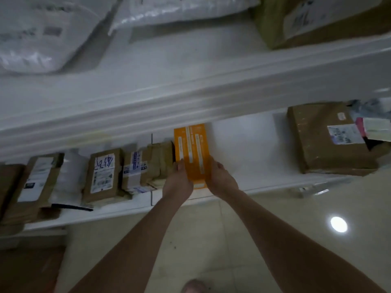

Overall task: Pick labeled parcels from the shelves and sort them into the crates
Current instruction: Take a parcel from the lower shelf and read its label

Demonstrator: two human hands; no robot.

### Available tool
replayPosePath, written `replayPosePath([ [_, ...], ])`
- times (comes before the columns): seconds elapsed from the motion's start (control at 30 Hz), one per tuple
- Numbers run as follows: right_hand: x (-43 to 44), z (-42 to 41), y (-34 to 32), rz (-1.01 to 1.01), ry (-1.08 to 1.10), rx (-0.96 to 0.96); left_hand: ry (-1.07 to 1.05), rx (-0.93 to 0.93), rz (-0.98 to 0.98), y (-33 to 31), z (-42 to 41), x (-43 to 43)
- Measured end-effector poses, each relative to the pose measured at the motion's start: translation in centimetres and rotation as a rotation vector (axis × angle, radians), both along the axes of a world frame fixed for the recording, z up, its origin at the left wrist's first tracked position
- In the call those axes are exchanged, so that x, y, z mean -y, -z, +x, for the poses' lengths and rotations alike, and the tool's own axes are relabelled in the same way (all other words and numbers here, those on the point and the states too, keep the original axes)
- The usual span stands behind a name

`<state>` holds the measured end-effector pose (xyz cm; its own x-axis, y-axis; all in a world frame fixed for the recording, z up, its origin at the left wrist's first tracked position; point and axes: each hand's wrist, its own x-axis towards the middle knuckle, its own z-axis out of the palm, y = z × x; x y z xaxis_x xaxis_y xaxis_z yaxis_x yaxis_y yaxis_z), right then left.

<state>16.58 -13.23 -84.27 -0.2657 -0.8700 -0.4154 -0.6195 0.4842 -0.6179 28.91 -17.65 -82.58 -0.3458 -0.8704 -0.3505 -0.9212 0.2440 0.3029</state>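
An orange parcel (pixel 192 149) with pale label strips lies lengthwise on the lower white shelf (pixel 243 140). My left hand (pixel 178 178) grips its left edge near the front end, fingers curled over the side. On the opposite edge, my right hand (pixel 220 176) holds it the same way. The parcel's near end sits at the shelf's front lip, between my two palms. No crate is in view.
Left of the orange parcel stands a row of brown taped parcels (pixel 101 174) with white labels. A large brown box (pixel 325 140) sits on the same shelf at the right. The upper shelf (pixel 169 77) carries white poly bags (pixel 42 32) and a carton (pixel 313 17). Tiled floor lies below.
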Motion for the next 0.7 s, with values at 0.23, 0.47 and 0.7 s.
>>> replayPosePath([
  [0.23, -2.9, -4.4, 0.1, 0.059, 0.184, 0.173, -0.266, -0.118, 0.074, 1.1, -2.9, -3.1],
  [0.47, -5.7, -7.4, 0.1, 0.204, 0.209, 0.226, -0.609, -0.349, 0.453, 1.6, -3.7, -4.9],
  [0.7, -6.7, -6.8, -1.1, 0.124, 0.455, 0.668, -0.743, -0.704, 0.649, 0.3, -3.3, -6.6],
])
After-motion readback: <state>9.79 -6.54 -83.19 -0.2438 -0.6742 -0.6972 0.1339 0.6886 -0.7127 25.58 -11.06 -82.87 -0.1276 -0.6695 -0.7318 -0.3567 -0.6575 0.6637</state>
